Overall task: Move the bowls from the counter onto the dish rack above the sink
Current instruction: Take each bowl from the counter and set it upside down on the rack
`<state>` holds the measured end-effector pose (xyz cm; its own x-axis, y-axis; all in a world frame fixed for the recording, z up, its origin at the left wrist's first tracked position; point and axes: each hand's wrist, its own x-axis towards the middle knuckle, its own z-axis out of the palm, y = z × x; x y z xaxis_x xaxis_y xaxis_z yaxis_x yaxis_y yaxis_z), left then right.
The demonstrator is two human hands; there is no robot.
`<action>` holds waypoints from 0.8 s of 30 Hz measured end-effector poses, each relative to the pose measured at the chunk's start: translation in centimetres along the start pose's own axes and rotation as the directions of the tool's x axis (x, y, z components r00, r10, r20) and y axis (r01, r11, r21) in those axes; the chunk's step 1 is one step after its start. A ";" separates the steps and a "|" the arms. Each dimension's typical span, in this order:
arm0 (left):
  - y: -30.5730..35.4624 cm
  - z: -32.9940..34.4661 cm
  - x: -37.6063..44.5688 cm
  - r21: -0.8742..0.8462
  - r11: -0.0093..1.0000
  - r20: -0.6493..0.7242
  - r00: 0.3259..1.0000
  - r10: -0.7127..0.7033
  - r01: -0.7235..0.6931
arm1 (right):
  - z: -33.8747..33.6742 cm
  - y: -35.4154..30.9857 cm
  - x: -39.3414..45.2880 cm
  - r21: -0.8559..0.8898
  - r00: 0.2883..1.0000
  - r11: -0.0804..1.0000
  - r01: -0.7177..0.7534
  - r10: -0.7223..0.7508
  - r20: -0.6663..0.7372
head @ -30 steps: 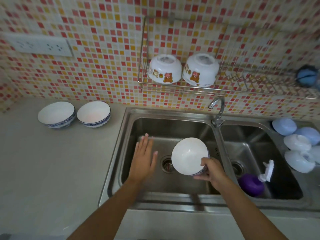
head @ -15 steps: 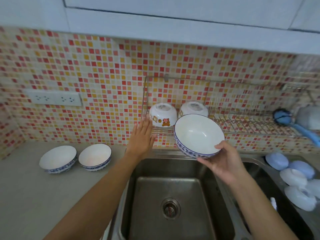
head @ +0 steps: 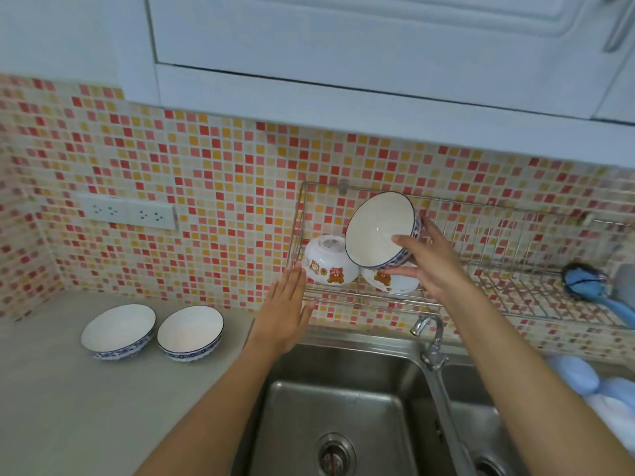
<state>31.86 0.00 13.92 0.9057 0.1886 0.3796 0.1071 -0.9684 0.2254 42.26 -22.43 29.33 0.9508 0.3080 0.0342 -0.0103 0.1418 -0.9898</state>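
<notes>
Above a stainless steel double sink [head: 343, 400], a wall-mounted wire dish rack [head: 515, 286] holds two upturned white bear-print bowls [head: 326, 262]. The right hand [head: 436, 266] grips a tilted white bowl with a blue-patterned rim [head: 378, 230] over the rack's left end. The left hand [head: 285, 310] hovers flat, empty, fingers extended. Two matching blue-rimmed bowls [head: 118, 329] sit on the grey counter [head: 86, 407], far left.
</notes>
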 end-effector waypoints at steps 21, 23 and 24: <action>0.4 0.2 0.1 -0.015 0.999 -0.025 0.999 -0.032 0.032 | 5.0 6.8 6.0 -0.784 0.715 -0.093 0.614 -0.356 0.602; 0.4 0.2 0.1 -0.018 0.999 -0.018 0.999 -0.036 0.036 | 5.1 7.7 6.2 -0.762 0.705 -0.150 0.630 -0.300 0.642; 0.5 0.2 0.2 -0.023 0.999 -0.019 0.999 -0.039 0.038 | 5.1 7.9 6.3 -0.749 0.698 -0.174 0.639 -0.277 0.660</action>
<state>32.14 -0.44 13.91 0.8931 0.2291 0.3872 0.1325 -0.9564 0.2603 46.62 -14.59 22.39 0.4621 0.7971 0.3888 0.8417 -0.5323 0.0910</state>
